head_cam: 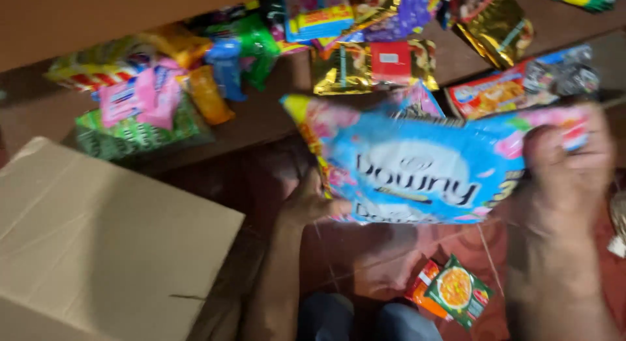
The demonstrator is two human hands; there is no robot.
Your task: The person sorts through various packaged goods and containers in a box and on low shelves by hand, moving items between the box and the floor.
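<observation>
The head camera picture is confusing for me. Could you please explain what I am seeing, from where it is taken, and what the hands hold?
There is no machine here. A person wears one camera on the head, so you look down at their own two bare hands. The picture is blurred by motion.

The left hand and the right hand hold between them a light blue soft packet with pink flowers, one hand at each end.

Behind it, on the dark brown surface, lie many small colourful snack and sachet packets. Near the person's knees lies a green noodle packet. At lower left is a plain cardboard box.
</observation>
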